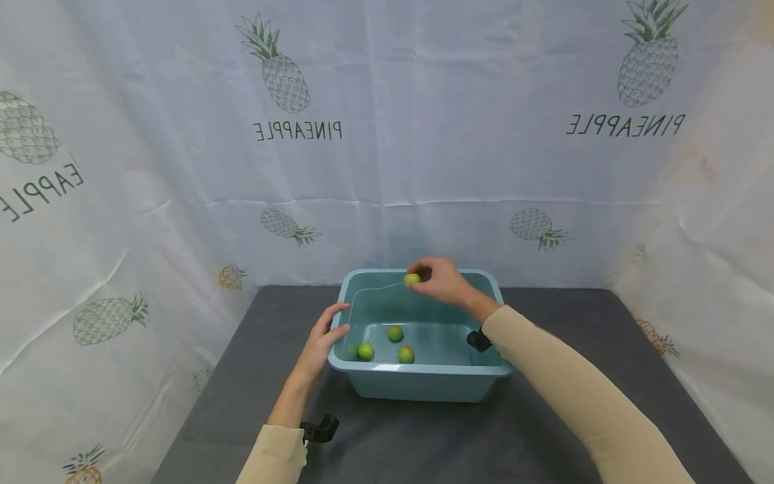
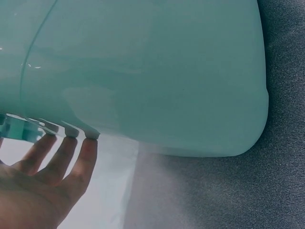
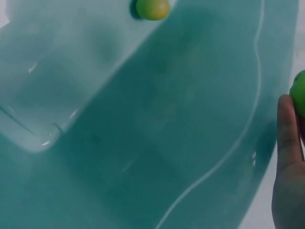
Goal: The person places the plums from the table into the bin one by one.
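Note:
A blue-green plastic basin (image 1: 417, 386) stands on the dark table. At its left rim is my left hand (image 1: 318, 344), thumb and index finger over the edge; in the left wrist view the other fingertips of this hand (image 2: 57, 174) touch the basin's outer wall (image 2: 181, 86). Above the far part of the basin my right hand (image 1: 444, 281) pinches a small green lime (image 1: 412, 278) between thumb and fingers. On the basin floor lie three more limes, a rear one (image 1: 395, 333), a left one (image 1: 365, 351) and a front one (image 1: 406, 354).
A thin pale line (image 3: 258, 76) runs along the basin's inner wall. Dark cloth covers the table (image 1: 242, 376) around the basin. White curtains (image 1: 423, 168) printed with pineapples hang behind and at both sides, close to the table edges.

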### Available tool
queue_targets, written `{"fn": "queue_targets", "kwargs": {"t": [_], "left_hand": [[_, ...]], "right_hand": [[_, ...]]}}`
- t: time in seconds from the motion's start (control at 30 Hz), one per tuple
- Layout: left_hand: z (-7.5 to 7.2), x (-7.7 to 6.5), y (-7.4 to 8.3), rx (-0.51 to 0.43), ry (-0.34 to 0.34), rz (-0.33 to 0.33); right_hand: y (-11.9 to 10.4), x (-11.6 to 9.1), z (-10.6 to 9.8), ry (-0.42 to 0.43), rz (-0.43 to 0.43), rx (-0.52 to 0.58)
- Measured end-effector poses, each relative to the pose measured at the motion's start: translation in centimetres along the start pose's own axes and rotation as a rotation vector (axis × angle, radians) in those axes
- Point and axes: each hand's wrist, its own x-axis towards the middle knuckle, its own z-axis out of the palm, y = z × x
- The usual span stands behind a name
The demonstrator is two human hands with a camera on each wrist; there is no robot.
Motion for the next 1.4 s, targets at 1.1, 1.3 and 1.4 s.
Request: {"fn": "queue_targets", "kwargs": {"t": [1.1, 1.3, 1.4], "left_hand": [[-0.1, 0.2, -0.1, -0.010, -0.001, -0.010], [-0.1, 0.1, 0.0, -0.015, 0.007, -0.014], [-0.1, 0.1, 0.1, -0.018, 0.011, -0.016]], "right_hand": [[1.2, 0.9, 4.3, -0.265, 0.033, -0.057], [1.1, 0.9, 4.4, -0.273, 0.039, -0.053], [0.9, 0.9, 4.4, -0.272, 0.046, -0.041]]}}
